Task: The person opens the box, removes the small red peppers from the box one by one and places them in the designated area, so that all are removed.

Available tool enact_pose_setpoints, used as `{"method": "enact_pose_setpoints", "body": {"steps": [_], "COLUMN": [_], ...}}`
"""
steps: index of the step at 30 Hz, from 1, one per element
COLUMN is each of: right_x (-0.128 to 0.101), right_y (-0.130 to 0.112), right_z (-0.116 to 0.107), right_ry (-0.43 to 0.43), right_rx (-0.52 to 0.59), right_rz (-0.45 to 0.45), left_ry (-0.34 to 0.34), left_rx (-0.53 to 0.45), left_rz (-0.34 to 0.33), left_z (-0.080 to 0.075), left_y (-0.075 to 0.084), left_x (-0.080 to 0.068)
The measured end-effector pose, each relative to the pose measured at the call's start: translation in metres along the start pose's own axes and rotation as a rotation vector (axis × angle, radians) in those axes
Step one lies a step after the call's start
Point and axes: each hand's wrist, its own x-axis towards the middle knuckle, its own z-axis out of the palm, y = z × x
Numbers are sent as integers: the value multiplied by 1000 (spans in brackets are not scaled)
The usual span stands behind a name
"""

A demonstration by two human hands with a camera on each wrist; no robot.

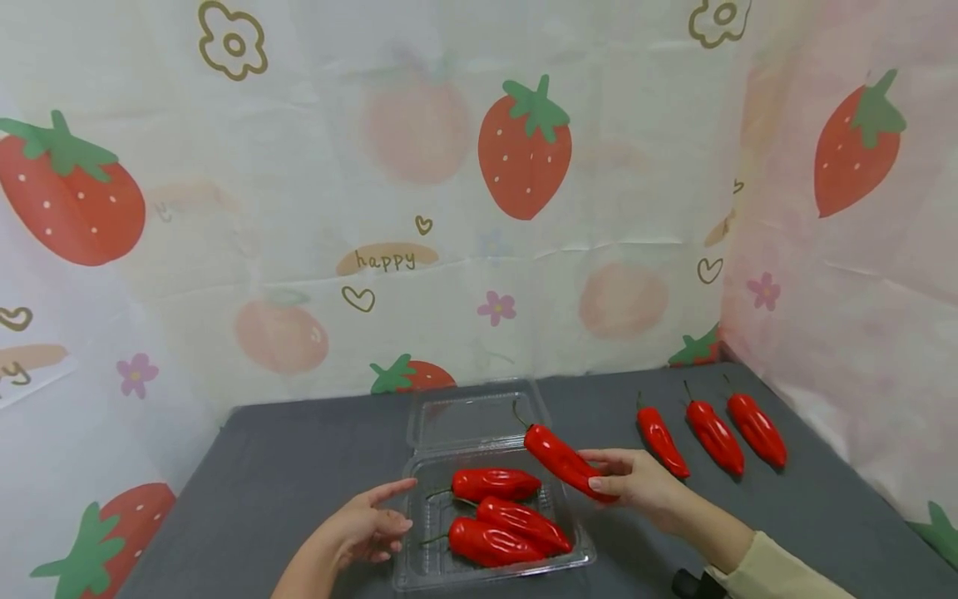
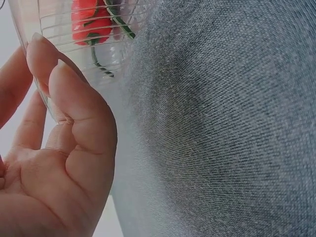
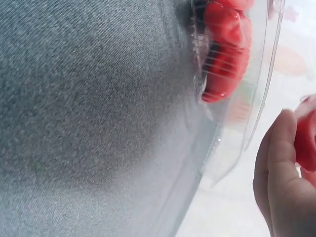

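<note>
A clear plastic clamshell box (image 1: 580,556) lies open on the grey cloth, its lid (image 1: 471,418) flat behind it. Three red chili peppers (image 1: 497,483) lie inside the box. My right hand (image 1: 632,481) pinches a fourth red pepper (image 1: 557,453) by its lower end, above the box's right rim. My left hand (image 1: 367,526) rests with straight fingers against the box's left wall; in the left wrist view the fingertips (image 2: 42,52) touch the ribbed plastic (image 2: 106,49). In the right wrist view a finger (image 3: 284,163) presses on the held pepper (image 3: 307,140) beside the box (image 3: 256,98).
Three more red peppers (image 1: 714,436) lie in a row on the grey cloth (image 1: 299,466) at the right, near the strawberry-print backdrop (image 1: 524,150). That backdrop walls the table at the back and on both sides.
</note>
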Motion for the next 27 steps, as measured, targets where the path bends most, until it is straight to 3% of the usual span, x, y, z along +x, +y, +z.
{"method": "enact_pose_setpoints", "body": {"steps": [7,20,27], "right_x": [2,3,6], "right_y": [4,11,17], "right_z": [-2,-7,-8], "right_ry": [134,166,235], "right_rx": [19,70,84], "right_rz": [40,24,23], "left_ry": [4,1,-1], "left_rx": [0,-1,-2], "left_rz": [-5,-5,-3], "left_z": [0,0,0], "left_y": [-1,0,1], "left_x": [0,-1,-2]}}
